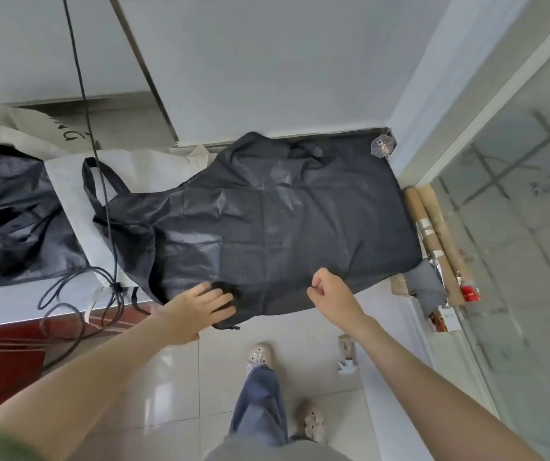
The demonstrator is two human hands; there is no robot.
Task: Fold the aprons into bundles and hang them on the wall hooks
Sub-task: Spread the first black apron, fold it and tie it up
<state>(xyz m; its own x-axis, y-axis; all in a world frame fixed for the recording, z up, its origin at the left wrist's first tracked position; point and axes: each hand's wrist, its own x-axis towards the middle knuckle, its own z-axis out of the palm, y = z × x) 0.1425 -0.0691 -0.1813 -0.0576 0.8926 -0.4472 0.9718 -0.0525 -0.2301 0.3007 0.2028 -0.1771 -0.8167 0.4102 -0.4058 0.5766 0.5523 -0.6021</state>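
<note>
A dark grey apron (267, 221) lies spread flat on a white table (67, 291), its neck loop and straps at the left, its skirt reaching the right wall corner. My left hand (200, 311) lies on the apron's near edge with the fingers bent round a bunched bit of cloth. My right hand (328, 291) pinches the same near edge a little further right, fingers curled. More dark aprons (11, 211) are heaped in a white bag at the left.
A black cable (97, 151) hangs down across the table and coils near its front edge. Cardboard tubes (440, 241) lean at the right by a glass partition. A clear wall hook (381, 144) sits in the far right corner. My feet stand on white floor tiles.
</note>
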